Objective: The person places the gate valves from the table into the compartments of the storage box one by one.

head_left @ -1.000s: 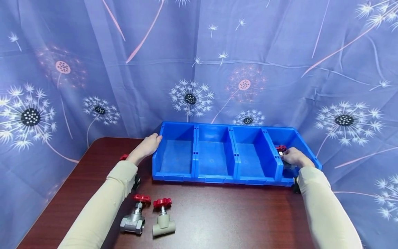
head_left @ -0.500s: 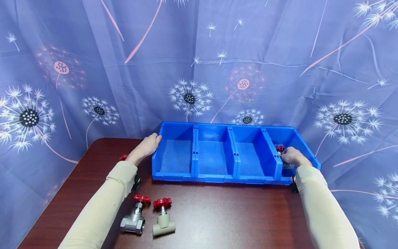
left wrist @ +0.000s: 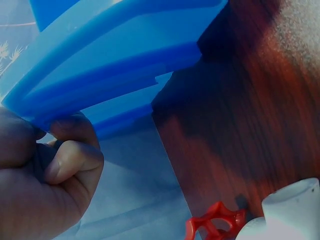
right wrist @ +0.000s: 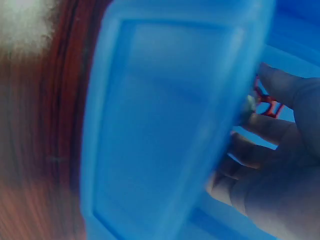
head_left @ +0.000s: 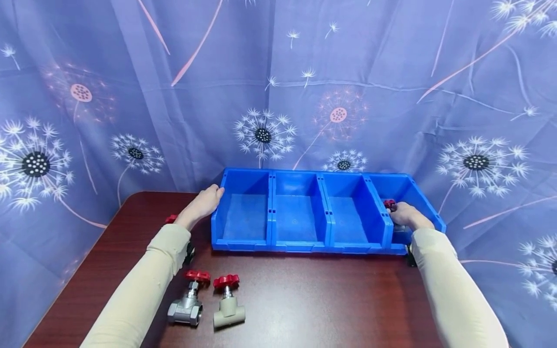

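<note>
A blue bin (head_left: 300, 249) with several compartments in a row stands at the back of the table. My left hand (head_left: 204, 202) grips its left side wall, with fingers curled under the rim (left wrist: 30, 112) in the left wrist view. My right hand (head_left: 409, 216) reaches into the rightmost compartment, its fingers around a valve whose red handwheel (head_left: 389, 204) shows past the fingertips. In the right wrist view, thumb and fingers surround this valve near its red handwheel (right wrist: 270, 106); most of its body is hidden by the hand and the bin wall.
On the dark wooden table (head_left: 326, 299) stand a metal valve (head_left: 186, 309) and a beige plastic valve (head_left: 228, 311), both with red handwheels. Another red handwheel (head_left: 171, 219) shows behind the left forearm, beside a white valve body (left wrist: 292, 207). A patterned curtain (head_left: 209, 121) hangs behind.
The head view has shifted slightly. My right hand now covers more of the valve in the rightmost compartment. The left hand keeps its grip on the bin.
</note>
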A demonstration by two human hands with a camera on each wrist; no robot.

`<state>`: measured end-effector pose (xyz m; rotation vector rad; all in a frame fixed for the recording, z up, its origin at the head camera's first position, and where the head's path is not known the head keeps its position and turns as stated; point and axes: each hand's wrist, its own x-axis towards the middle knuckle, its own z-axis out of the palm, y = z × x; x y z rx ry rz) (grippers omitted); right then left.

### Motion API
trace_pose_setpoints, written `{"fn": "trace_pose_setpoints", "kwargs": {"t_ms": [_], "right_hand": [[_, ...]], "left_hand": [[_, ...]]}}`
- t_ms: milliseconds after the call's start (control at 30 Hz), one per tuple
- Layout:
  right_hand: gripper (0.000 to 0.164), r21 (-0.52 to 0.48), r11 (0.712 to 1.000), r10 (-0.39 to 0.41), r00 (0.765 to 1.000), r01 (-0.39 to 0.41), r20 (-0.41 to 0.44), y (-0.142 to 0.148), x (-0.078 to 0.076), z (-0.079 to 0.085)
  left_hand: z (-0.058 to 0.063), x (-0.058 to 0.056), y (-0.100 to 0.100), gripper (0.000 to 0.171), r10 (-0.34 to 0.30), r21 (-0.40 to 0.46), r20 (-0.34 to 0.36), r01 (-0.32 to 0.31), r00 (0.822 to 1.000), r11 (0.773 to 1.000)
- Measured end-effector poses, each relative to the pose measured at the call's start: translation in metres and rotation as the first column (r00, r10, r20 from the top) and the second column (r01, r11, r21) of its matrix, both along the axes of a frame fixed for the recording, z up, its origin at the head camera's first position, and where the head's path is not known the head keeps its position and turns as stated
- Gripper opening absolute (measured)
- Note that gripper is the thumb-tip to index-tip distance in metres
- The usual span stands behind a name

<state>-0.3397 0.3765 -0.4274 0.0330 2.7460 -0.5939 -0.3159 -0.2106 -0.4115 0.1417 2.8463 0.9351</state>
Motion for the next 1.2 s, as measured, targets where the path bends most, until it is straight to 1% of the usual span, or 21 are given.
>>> {"fn": "trace_pose_setpoints", "kwargs": {"t_ms": [33, 100, 233, 400, 433, 500, 600, 667, 767, 833, 967, 1000, 1067, 1200], "right_hand": [[0.048, -0.001, 1.000, 0.013, 1.000, -0.013, -0.001, -0.001, 0.000, 0.002], [0.048, 0.013, 0.999, 0.047, 0.999, -0.046, -0.016, -0.002, 0.002, 0.008], [0.041, 0.027, 0.995, 0.092, 0.994, -0.091, -0.064, -0.004, 0.005, 0.021], [0.035, 0.064, 0.988, 0.147, 0.975, -0.138, -0.168, -0.007, 0.013, 0.037], [0.035, 0.089, 0.984, 0.166, 0.968, -0.151, -0.190, -0.007, 0.015, 0.039], [0.038, 0.141, 0.977, 0.186, 0.957, -0.157, -0.224, -0.010, 0.020, 0.043], [0.045, 0.213, 0.968, 0.189, 0.943, -0.132, -0.274, -0.016, 0.027, 0.050], [0.051, 0.237, 0.965, 0.185, 0.934, -0.114, -0.304, -0.024, 0.034, 0.055], [0.055, 0.236, 0.966, 0.193, 0.909, -0.109, -0.369, -0.041, 0.046, 0.063], [0.054, 0.226, 0.967, 0.207, 0.882, -0.118, -0.424, -0.055, 0.055, 0.067], [0.050, 0.214, 0.965, 0.247, 0.814, -0.154, -0.526, -0.085, 0.075, 0.071], [0.049, 0.215, 0.962, 0.260, 0.792, -0.166, -0.552, -0.092, 0.080, 0.072], [0.047, 0.221, 0.955, 0.292, 0.742, -0.196, -0.604, -0.107, 0.088, 0.073], [0.043, 0.243, 0.940, 0.340, 0.616, -0.238, -0.711, -0.135, 0.102, 0.069]], "left_hand": [[0.000, 0.000, 0.000, 0.050, 0.002, 0.002, 0.002, -0.002, 1.000, 1.000], [-0.001, -0.001, 0.000, 0.050, 0.006, 0.006, 0.009, -0.006, 1.000, 1.000], [-0.001, -0.001, 0.000, 0.047, 0.015, 0.016, 0.017, -0.016, 1.000, 1.000], [0.001, 0.003, 0.001, 0.046, 0.020, 0.032, 0.025, -0.021, 0.999, 0.999], [0.001, 0.003, 0.001, 0.047, 0.020, 0.036, 0.026, -0.021, 0.999, 0.999], [0.002, 0.004, 0.001, 0.047, 0.017, 0.040, 0.027, -0.018, 0.999, 0.999], [0.001, 0.004, 0.000, 0.048, 0.011, 0.033, 0.018, -0.012, 1.000, 0.999], [0.001, 0.003, 0.000, 0.048, 0.007, 0.026, 0.011, -0.007, 1.000, 1.000], [-0.001, 0.001, -0.001, 0.047, 0.003, 0.016, -0.002, -0.003, 1.000, 1.000], [-0.001, -0.001, -0.001, 0.047, 0.000, 0.010, -0.009, 0.000, 1.000, 1.000], [-0.002, -0.002, -0.001, 0.049, 0.001, 0.015, 0.002, -0.001, 1.000, 1.000], [-0.002, -0.002, -0.001, 0.049, 0.001, 0.014, 0.003, -0.001, 1.000, 1.000], [-0.002, -0.001, 0.000, 0.050, 0.004, 0.021, 0.014, -0.004, 1.000, 1.000], [0.000, 0.001, 0.000, 0.049, 0.015, 0.019, 0.008, -0.016, 1.000, 1.000]]}}
